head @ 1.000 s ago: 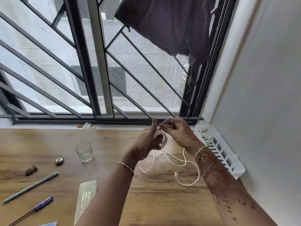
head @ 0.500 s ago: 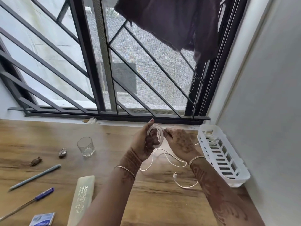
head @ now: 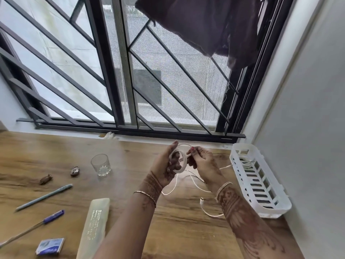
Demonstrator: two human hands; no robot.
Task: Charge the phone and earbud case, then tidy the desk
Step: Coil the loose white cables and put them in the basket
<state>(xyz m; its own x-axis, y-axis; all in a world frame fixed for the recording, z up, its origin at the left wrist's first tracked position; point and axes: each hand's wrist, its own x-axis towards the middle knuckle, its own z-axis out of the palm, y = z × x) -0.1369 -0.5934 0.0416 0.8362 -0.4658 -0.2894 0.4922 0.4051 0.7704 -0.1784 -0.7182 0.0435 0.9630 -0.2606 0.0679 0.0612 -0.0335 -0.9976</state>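
On the wooden desk (head: 186, 230), a clear glass tumbler (head: 100, 165), two pens, a pale long case (head: 95, 225) and a small blue packet (head: 50, 246) lie left of the hands. A white slotted plastic basket (head: 280, 202) sits by the wall, holding another cord. The left hand (head: 166, 167) has the white charging cable (head: 184, 163) coiled round its curled fingers; the right hand (head: 202, 165) pinches a strand beside the coil, and the tail trails on the desk. The forearms hide some of it. The grip matches half a second ago — only the packet shows more fully.
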